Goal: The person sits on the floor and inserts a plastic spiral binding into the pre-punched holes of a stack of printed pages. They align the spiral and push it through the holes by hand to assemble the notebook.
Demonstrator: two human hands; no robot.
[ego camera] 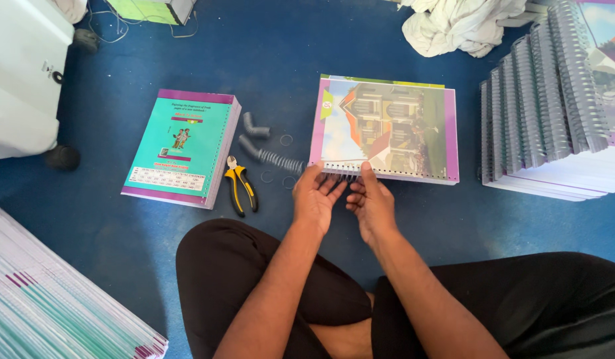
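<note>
notebook (386, 126) | house-pic cover, purple edge | flat on floor | spiral wire (281, 160) at near-left corner

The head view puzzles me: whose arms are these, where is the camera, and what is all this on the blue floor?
There is no machine here. The camera sits on a person's head and looks down at their own arms and crossed legs.

Both hands meet at the near edge of a punched notebook with a house picture. The left hand and right hand work at its row of holes, where a grey spiral binding coil runs in from the left.

Nearby lie yellow-handled pliers and a teal-covered notebook. Bound notebooks are stacked at right, and a white cloth lies behind.
</note>
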